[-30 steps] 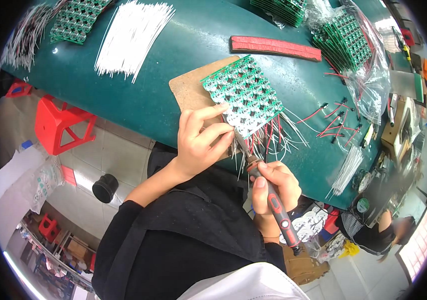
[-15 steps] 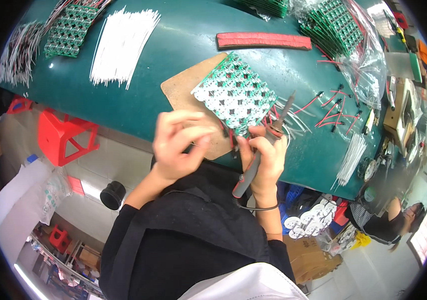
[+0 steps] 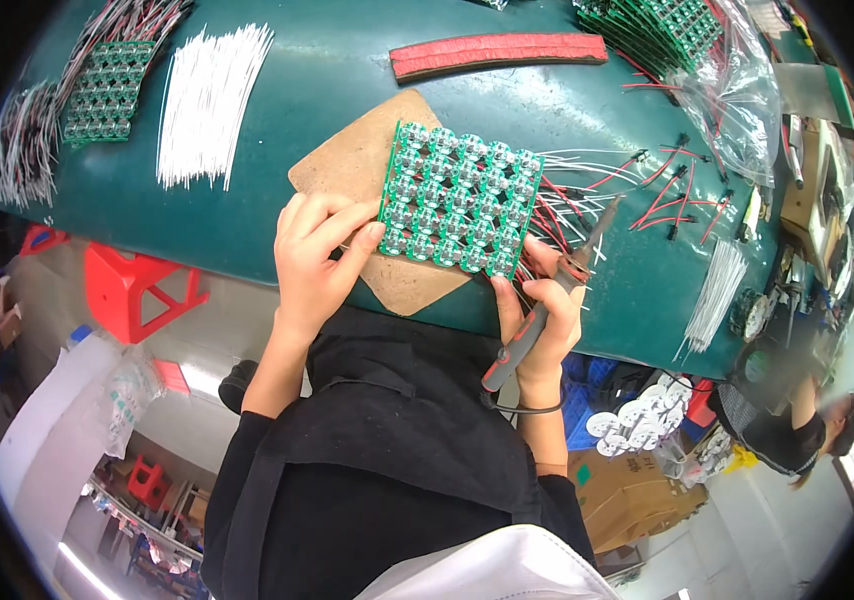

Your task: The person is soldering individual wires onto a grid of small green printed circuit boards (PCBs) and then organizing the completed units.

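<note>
A green circuit board panel [image 3: 459, 200] with rows of round silver parts is held over a tan board [image 3: 352, 150]. At its left edge, the thumb and index finger of my left hand [image 3: 319, 250] are closed on the rim; whether a thin strand is also between them is hard to see. My right hand [image 3: 550, 320] is closed around a soldering iron [image 3: 513, 358] with a grey and red handle, its tip pointing up and right. The thumb and a finger of that hand also grip the panel's lower right corner. Red and white wires [image 3: 562, 205] stick out from the panel's right side.
A red padded strip [image 3: 497, 55] lies beyond the panel. White wires [image 3: 212, 105] and another panel [image 3: 107, 92] are at left. Stacked panels [image 3: 662, 35], a clear plastic bag [image 3: 737, 110], connector leads [image 3: 677, 195] and a wire bundle [image 3: 715, 295] sit at right.
The panel has turned and now shows its silver-part face squarely. My left hand has moved from beside the panel to its left edge. My right hand keeps the soldering iron.
</note>
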Demonstrator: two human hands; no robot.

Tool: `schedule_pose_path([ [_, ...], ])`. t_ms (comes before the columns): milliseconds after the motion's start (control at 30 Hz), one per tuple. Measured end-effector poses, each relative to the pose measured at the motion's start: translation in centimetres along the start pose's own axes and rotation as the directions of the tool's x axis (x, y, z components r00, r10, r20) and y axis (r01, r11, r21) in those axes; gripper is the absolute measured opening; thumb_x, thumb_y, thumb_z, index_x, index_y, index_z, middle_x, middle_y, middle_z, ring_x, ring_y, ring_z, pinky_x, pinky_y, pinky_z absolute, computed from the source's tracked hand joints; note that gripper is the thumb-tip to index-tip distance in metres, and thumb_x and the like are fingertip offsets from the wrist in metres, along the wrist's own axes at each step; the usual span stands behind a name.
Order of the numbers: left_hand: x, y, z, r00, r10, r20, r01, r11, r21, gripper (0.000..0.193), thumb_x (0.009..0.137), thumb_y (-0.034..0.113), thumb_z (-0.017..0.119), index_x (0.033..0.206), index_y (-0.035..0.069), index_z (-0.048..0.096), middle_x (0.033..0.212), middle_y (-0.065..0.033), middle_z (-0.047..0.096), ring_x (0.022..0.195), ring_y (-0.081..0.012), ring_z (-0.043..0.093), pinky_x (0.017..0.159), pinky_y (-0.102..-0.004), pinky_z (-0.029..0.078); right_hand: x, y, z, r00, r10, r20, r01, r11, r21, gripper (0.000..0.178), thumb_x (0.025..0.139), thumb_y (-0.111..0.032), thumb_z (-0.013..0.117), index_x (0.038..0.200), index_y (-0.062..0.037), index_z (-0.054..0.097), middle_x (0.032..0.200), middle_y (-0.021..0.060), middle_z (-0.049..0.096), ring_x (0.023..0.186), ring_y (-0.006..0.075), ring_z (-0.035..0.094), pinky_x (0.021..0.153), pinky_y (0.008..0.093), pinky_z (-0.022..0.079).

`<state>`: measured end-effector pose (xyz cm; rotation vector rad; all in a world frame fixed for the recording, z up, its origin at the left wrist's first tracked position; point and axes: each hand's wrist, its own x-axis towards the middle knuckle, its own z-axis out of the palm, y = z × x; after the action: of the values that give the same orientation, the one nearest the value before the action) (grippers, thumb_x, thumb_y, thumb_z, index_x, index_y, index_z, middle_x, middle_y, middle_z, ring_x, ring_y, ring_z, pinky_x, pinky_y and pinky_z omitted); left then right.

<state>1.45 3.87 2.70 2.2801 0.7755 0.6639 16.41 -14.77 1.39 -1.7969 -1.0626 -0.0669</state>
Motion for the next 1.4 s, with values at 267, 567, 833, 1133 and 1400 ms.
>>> schedule_pose_path([
  [267,-0.2,-0.5,0.0,0.998,0.067,-0.013,-0.067,0.998,-0.01,0.024,0.076,0.013,0.079,0.099,0.009,0.075,0.076,0.0015,0.059,0.069,-0.0173,0.05,0.066,-0.0318,0.039,-0.2,0.2,-0.2,0.999,0.0,0.033,0.0,1.0,-0.013,0.037,0.073,-0.004,0.083,0.093,-0.0092,0.053,0.113,0.0216,0.067,0.098,0.0359,0.063,0.086,0.0434,0.05],
  [567,-0.4,-0.6,0.1,0.995,0.079,-0.052,-0.083,0.994,-0.067,0.027,0.072,0.009,0.08,0.099,0.009,0.076,0.077,0.0012,0.059,0.069,-0.0172,0.05,0.064,-0.031,0.04,-0.5,0.2,-0.3,0.999,0.019,0.036,-0.019,1.0,0.004,0.037,0.073,-0.003,0.083,0.094,-0.0106,0.054,0.115,0.0203,0.067,0.106,0.0358,0.06,0.092,0.0436,0.049],
  [833,-0.6,-0.6,-0.1,0.994,0.093,-0.062,-0.098,0.992,-0.076,0.026,0.073,0.01,0.08,0.098,0.009,0.076,0.076,0.0012,0.059,0.068,-0.017,0.051,0.064,-0.0308,0.041,-0.4,0.2,-0.2,0.999,-0.034,0.042,0.035,0.999,-0.022,0.04,0.074,-0.002,0.082,0.099,-0.0113,0.052,0.115,0.0209,0.067,0.103,0.0368,0.062,0.089,0.0443,0.05],
  [1133,-0.6,-0.8,-0.3,0.992,0.113,-0.054,-0.117,0.99,-0.083,0.025,0.072,0.009,0.081,0.096,0.008,0.075,0.077,0.0004,0.06,0.068,-0.0176,0.051,0.063,-0.0307,0.041,0.0,-0.4,-0.5,0.994,-0.056,0.096,0.062,0.996,-0.062,0.038,0.08,0.0,0.077,0.101,-0.0082,0.046,0.117,0.0242,0.064,0.104,0.0366,0.062,0.09,0.044,0.051],
  [1400,-0.7,1.6,-0.2,0.999,-0.05,-0.015,0.041,0.935,-0.353,0.024,0.075,0.008,0.081,0.099,0.006,0.075,0.08,-0.0019,0.061,0.07,-0.0151,0.053,0.06,-0.0285,0.043,0.7,-1.4,-1.0,0.978,-0.204,0.04,0.207,0.971,-0.117,0.036,0.072,-0.016,0.085,0.092,-0.0229,0.056,0.116,0.0132,0.07,0.1,0.0263,0.058,0.078,0.0361,0.046],
])
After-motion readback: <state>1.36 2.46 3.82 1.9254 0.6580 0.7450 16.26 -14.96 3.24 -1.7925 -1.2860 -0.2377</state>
